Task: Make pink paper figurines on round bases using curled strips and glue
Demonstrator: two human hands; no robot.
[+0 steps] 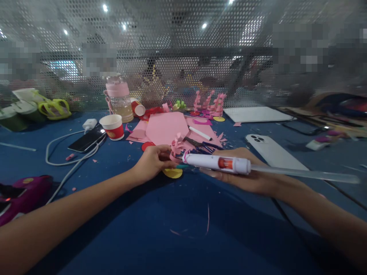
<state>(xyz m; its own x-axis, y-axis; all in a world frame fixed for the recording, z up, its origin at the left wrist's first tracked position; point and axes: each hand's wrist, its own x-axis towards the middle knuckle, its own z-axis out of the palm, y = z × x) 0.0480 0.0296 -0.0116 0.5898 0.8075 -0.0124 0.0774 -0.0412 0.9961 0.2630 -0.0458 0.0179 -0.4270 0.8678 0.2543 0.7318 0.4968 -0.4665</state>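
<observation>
My left hand point(153, 162) pinches a small pink paper flower point(177, 147) on a thin stick, just above a yellow paper disc point(172, 173) lying on the blue table. My right hand point(243, 173) grips a white glue gun point(219, 162) with an orange button. A long clear glue stick point(304, 174) juts out of its back to the right. The gun's tip points left and sits right at the pink flower.
Pink paper sheets point(166, 128), a white marker point(200, 133) and scissors lie behind the hands. A red-and-white paper cup point(113, 126), a pink-lidded bottle point(119, 98), a dark phone point(87, 139) with white cable, a white phone point(272, 152), finished pink paper flowers point(210, 103) and a perforated metal screen stand around.
</observation>
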